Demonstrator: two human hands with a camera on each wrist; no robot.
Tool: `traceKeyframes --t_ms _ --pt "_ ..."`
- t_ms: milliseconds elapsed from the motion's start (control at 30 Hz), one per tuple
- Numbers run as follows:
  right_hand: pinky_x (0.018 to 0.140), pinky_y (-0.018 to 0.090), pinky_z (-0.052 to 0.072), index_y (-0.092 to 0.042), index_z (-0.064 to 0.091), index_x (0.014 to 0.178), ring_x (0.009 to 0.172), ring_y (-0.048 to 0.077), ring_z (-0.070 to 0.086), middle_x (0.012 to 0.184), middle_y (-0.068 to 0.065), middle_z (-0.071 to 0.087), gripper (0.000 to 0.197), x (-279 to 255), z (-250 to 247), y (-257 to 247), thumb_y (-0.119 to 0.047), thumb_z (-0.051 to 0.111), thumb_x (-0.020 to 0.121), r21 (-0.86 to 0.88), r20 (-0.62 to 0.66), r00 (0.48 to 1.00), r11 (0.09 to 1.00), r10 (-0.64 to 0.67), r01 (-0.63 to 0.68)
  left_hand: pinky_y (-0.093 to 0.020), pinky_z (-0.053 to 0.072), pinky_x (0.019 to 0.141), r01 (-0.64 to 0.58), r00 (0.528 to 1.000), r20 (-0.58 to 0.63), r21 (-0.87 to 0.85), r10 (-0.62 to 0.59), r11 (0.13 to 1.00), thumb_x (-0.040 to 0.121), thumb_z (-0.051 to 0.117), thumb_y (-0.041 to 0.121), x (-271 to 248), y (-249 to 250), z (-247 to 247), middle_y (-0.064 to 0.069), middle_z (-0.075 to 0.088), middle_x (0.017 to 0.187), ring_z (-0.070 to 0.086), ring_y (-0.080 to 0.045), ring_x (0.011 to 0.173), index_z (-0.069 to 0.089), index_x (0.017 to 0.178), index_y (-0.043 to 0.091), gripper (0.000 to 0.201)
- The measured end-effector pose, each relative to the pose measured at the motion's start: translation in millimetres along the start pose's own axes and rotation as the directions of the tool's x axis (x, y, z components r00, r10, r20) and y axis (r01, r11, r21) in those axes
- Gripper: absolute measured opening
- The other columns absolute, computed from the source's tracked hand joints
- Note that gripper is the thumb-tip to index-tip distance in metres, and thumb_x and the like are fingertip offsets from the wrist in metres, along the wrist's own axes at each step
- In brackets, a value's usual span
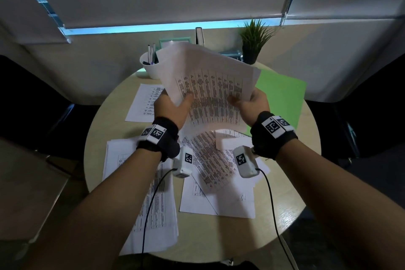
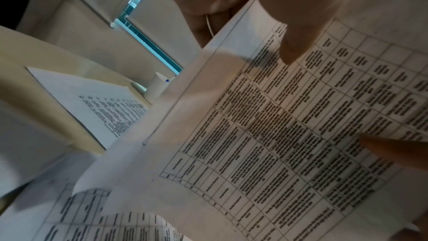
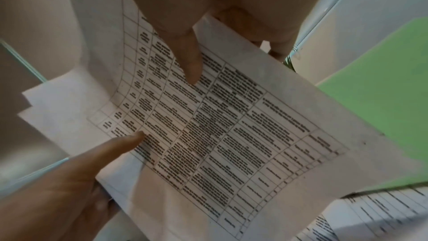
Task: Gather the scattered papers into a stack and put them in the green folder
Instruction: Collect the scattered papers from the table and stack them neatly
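Both hands hold a curled bundle of printed papers (image 1: 210, 85) up over the round table. My left hand (image 1: 173, 105) grips its left edge, thumb (image 2: 294, 43) on the printed table. My right hand (image 1: 252, 104) grips the right edge, thumb (image 3: 190, 61) on top and the other fingers hidden behind. The green folder (image 1: 282, 96) lies flat at the table's far right, behind the bundle (image 3: 231, 135). Loose sheets stay on the table: one at far left (image 1: 142, 103), a pile at near left (image 1: 153, 204), and overlapping sheets in the middle (image 1: 219, 188).
A white pen cup (image 1: 151, 66), a teal frame (image 1: 174, 40) and a potted plant (image 1: 254, 41) stand at the table's far edge. Dark chairs flank the table on both sides. Bare tabletop (image 1: 285, 204) shows at near right.
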State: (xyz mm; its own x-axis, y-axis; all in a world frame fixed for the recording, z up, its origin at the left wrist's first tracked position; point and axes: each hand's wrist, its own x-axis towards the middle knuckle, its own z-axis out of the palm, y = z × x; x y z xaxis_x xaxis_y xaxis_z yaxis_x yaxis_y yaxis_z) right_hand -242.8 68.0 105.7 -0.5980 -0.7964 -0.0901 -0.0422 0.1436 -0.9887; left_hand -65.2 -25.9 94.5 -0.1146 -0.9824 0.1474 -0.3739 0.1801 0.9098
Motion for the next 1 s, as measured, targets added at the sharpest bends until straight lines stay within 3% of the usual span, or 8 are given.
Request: traceKeyframes --t_ms 133,300,433,533,600,667,800,1000 --pt "0.061 0.009 0.049 -0.006 0.062 0.116 0.090 0.014 0.062 0.103 0.000 0.066 0.039 -0.5 -1.6 4.1 -0.001 0.073 0.079 0.001 0.002 0.999 0.999 0.041 -0.041 -0.018 0.047 0.071 0.014 1.000 0.024 0.047 -0.016 0.999 0.079 0.075 0.034 -1.9 -2.8 -1.0 0.010 0.065 0.086 0.062 -0.007 0.077 0.061 0.099 0.020 0.028" --pt "0.072 0.021 0.050 -0.007 0.061 0.120 0.095 0.017 0.062 0.114 0.006 0.067 0.033 -2.5 0.2 11.4 -0.008 0.066 0.087 -0.048 -0.005 0.998 0.997 0.065 -0.065 -0.026 0.051 0.081 0.011 0.999 0.043 0.107 -0.016 0.994 0.083 0.069 0.035 -1.1 -16.4 -3.3 -0.002 0.069 0.099 0.065 -0.018 0.091 0.064 0.107 0.011 0.033" --pt "0.084 0.028 0.049 -0.011 0.058 0.124 0.099 0.016 0.062 0.114 -0.001 0.065 0.035 -1.0 2.6 -2.6 -0.009 0.062 0.090 -0.054 -0.006 1.000 0.998 0.015 -0.015 -0.024 0.047 0.078 -0.016 1.000 0.005 0.103 0.015 0.995 0.090 0.063 0.031 2.1 -6.9 -5.3 -0.002 0.066 0.096 0.063 -0.019 0.090 0.062 0.107 0.008 0.029" --pt "0.078 0.021 0.049 -0.013 0.052 0.126 0.096 0.011 0.059 0.108 -0.008 0.061 0.034 -3.8 5.9 -10.3 -0.009 0.058 0.093 -0.034 0.005 1.000 0.999 -0.011 0.011 -0.021 0.042 0.081 -0.031 0.999 -0.011 0.082 0.032 0.996 0.095 0.056 0.027 3.2 0.8 -7.6 -0.002 0.064 0.103 0.058 -0.016 0.095 0.056 0.118 0.007 0.030" --pt "0.081 0.024 0.047 -0.016 0.046 0.129 0.098 0.010 0.057 0.111 -0.010 0.058 0.035 -6.3 12.8 -14.8 -0.011 0.055 0.095 -0.024 0.019 1.000 1.000 -0.009 0.009 -0.022 0.042 0.084 -0.048 0.999 -0.021 0.052 0.049 0.997 0.097 0.053 0.022 5.2 5.2 -13.3 -0.002 0.062 0.111 0.056 -0.015 0.098 0.050 0.127 0.009 0.033" --pt "0.088 0.032 0.048 -0.017 0.044 0.129 0.104 0.013 0.059 0.120 -0.006 0.060 0.036 -7.8 23.1 -19.8 -0.012 0.054 0.095 -0.021 0.041 0.999 1.000 -0.015 0.016 -0.022 0.044 0.084 -0.063 0.997 -0.050 0.037 0.065 0.997 0.097 0.052 0.020 9.5 7.5 -24.5 0.000 0.061 0.112 0.057 -0.015 0.099 0.046 0.130 0.010 0.035" --pt "0.095 0.036 0.049 -0.014 0.044 0.124 0.104 0.015 0.060 0.122 0.001 0.062 0.034 -10.0 54.4 -26.3 -0.012 0.057 0.093 -0.048 0.095 0.994 0.997 -0.058 0.063 -0.022 0.043 0.078 -0.063 0.992 -0.106 0.089 0.072 0.994 0.096 0.053 0.020 20.5 1.3 -60.7 -0.003 0.063 0.112 0.058 -0.019 0.097 0.049 0.121 0.009 0.028" --pt "0.095 0.040 0.050 -0.013 0.049 0.127 0.107 0.026 0.062 0.121 0.007 0.063 0.044 -22.2 114.1 0.4 -0.023 0.066 0.087 -0.286 0.290 0.954 0.958 0.078 0.008 -0.027 0.041 0.085 0.115 0.993 -0.035 0.295 -0.110 0.948 0.095 0.053 0.015 21.8 -47.7 -120.4 -0.009 0.060 0.123 0.057 -0.027 0.109 0.042 0.129 0.009 0.036"
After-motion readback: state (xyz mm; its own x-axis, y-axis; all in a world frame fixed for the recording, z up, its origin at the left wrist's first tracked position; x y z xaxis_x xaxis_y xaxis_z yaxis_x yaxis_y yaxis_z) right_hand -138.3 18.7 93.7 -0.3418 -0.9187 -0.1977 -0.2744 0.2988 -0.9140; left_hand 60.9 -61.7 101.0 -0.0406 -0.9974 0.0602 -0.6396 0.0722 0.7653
